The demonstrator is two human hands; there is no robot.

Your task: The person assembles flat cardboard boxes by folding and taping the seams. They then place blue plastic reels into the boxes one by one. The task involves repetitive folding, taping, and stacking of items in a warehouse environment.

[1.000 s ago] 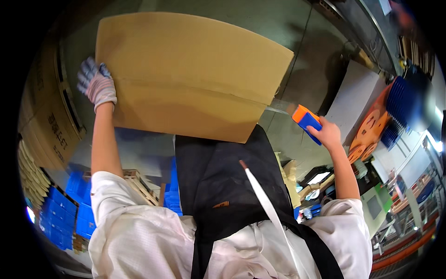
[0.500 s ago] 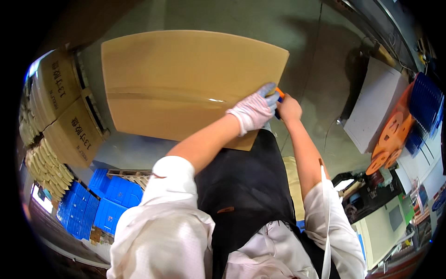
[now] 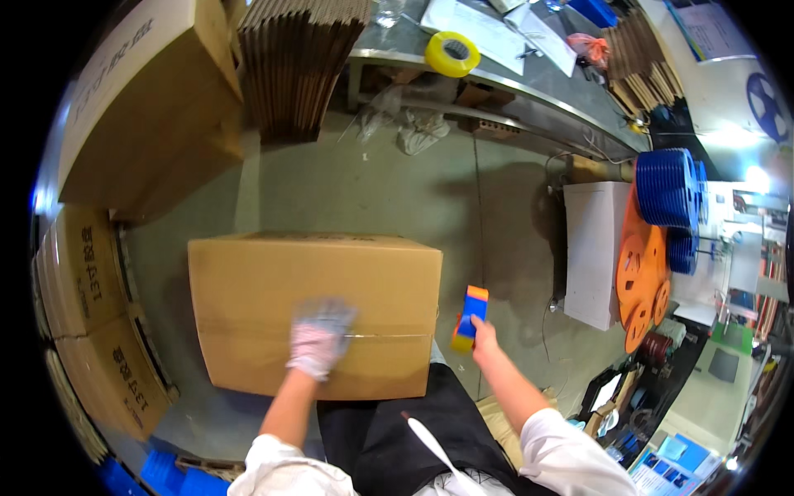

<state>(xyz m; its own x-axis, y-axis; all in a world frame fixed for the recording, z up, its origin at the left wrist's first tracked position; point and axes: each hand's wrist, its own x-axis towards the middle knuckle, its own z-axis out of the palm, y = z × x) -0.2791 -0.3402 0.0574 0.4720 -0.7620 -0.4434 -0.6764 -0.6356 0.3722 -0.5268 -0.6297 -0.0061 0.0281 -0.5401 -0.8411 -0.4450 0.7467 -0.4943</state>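
Observation:
A brown cardboard box (image 3: 256, 289) stands in front of me, with a strip of clear tape (image 3: 389, 336) running across its near face. My left hand (image 3: 320, 335), in a pale pink and grey glove, lies flat against that face over the tape line; motion blurs it, but the fingers look stretched out. To the right of the box, my bare right hand (image 3: 484, 337) grips a blue and orange tape dispenser (image 3: 473, 310), held apart from the cardboard.
Large cartons (image 3: 157, 107) are stacked at the left. Flattened cardboard (image 3: 289, 66) stands beside a metal worktable (image 3: 389, 41) bearing a yellow tape roll (image 3: 452, 54) and papers. At right are a white box (image 3: 595, 248), orange discs (image 3: 645, 273) and blue reels (image 3: 666, 188).
My view has shifted, so the box sits lower and shows more of its depth. My left hand has moved left along the face; my right hand with the dispenser has come away from the edge.

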